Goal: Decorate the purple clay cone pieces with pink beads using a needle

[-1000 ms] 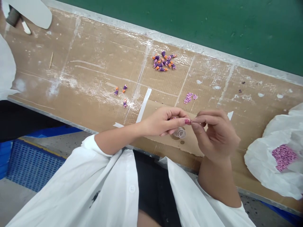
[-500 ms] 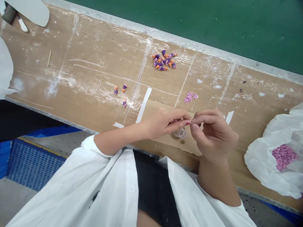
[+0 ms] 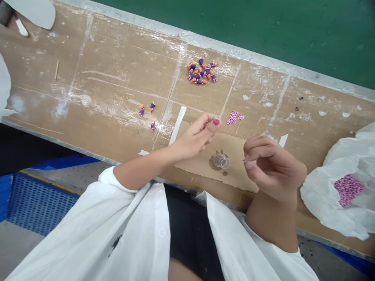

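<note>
My left hand point(image 3: 193, 140) is raised over the cardboard, thumb pressed against its curled fingers; whatever lies inside is hidden. To its right, my right hand point(image 3: 272, 166) makes a pinch, and a tiny dark tip shows between thumb and forefinger, too small to name. A small clear plastic cup point(image 3: 220, 160) lies below and between the hands on a cardboard sheet point(image 3: 202, 166), with wet spots around it. Beyond my left fingertips is a little pile of pink and purple bits point(image 3: 233, 118). Several small purple figures with orange tops point(image 3: 202, 73) are heaped farther back.
Three more such figures point(image 3: 152, 106) lie left of the white tape strip point(image 3: 177, 125). At the right, crumpled white paper point(image 3: 319, 207) holds many pink bits point(image 3: 348, 190). A thin wooden stick point(image 3: 56, 70) and a white-tipped tool point(image 3: 21, 27) lie at the left.
My hands have come apart: the left has moved away and up to the left, the right slightly to the right. The plastic cup between them now shows fully.
</note>
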`<move>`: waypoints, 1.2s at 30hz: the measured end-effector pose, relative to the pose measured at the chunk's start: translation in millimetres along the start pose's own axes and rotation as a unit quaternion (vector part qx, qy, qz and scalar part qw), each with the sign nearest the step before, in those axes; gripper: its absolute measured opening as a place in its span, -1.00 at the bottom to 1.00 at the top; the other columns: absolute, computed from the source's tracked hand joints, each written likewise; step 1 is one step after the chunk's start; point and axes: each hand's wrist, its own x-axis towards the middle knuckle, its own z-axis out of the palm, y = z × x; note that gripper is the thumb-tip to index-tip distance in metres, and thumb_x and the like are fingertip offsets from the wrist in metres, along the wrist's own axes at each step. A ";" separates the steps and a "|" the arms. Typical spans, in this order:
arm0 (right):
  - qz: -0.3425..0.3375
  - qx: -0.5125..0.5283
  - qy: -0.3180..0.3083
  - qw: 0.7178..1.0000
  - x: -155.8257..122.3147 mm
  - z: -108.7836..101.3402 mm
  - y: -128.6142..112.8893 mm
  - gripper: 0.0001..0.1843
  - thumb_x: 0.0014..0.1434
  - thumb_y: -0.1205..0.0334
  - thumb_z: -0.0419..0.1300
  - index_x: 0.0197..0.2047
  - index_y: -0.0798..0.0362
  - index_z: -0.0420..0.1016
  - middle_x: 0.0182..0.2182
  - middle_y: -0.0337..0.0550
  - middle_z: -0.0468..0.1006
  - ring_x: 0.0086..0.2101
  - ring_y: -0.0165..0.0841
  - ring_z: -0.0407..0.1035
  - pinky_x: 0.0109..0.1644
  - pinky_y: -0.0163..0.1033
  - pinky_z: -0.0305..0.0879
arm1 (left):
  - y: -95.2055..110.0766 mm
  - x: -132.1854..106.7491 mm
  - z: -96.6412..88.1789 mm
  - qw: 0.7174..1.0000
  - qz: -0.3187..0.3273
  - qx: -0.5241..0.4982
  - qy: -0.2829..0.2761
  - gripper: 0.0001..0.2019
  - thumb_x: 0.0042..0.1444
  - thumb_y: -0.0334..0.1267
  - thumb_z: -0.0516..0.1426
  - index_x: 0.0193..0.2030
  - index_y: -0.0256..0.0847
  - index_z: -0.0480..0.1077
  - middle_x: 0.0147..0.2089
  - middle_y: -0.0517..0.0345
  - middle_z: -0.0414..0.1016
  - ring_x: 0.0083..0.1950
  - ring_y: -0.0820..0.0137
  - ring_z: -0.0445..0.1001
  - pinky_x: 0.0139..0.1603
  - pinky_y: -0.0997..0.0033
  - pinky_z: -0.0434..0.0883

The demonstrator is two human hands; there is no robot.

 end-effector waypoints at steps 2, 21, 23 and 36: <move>-0.001 -0.078 -0.074 0.994 -1.2 -8.6 -2.6 -0.82 0.27 0.42 0.21 -0.28 -0.07 0.36 -0.38 -0.23 0.47 -0.40 -0.32 0.39 -0.35 -0.14 0.30 | 3.9 2.7 -0.6 0.992 -0.063 -0.104 0.026 -0.91 0.43 -0.28 0.06 -0.15 -0.19 0.27 -0.45 0.39 0.15 -0.51 0.61 0.14 -0.46 0.61 0.12; -0.013 -0.166 -0.184 0.969 -10.1 -5.8 -5.5 -0.80 0.35 0.40 0.16 -0.29 -0.06 0.31 -0.37 -0.21 0.42 -0.37 -0.30 0.32 -0.31 -0.17 0.26 | -6.3 9.2 -16.1 0.990 0.103 0.020 -0.096 -0.75 0.30 -0.10 0.25 -0.07 -0.22 0.64 -0.26 0.20 0.45 -0.35 0.61 0.42 -0.24 0.53 0.48; -0.019 -0.161 -0.161 0.974 -8.5 -6.6 -8.0 -0.81 0.33 0.42 0.18 -0.26 -0.06 0.34 -0.34 -0.20 0.44 -0.35 -0.30 0.35 -0.29 -0.16 0.27 | -8.6 9.3 -15.2 0.991 0.096 -0.024 -0.091 -0.70 0.24 -0.05 0.31 -0.09 -0.27 0.61 -0.30 0.21 0.46 -0.35 0.60 0.44 -0.28 0.54 0.50; -0.031 -0.107 0.089 0.990 -7.5 10.4 -6.1 -0.80 0.22 0.38 0.28 -0.26 -0.14 0.39 -0.44 -0.24 0.44 -0.48 -0.27 0.35 -0.46 -0.07 0.21 | -10.2 5.6 -3.7 0.984 -0.040 -0.172 -0.037 -0.75 0.19 -0.15 0.36 -0.15 -0.32 0.55 -0.33 0.28 0.47 -0.37 0.66 0.43 -0.11 0.47 0.56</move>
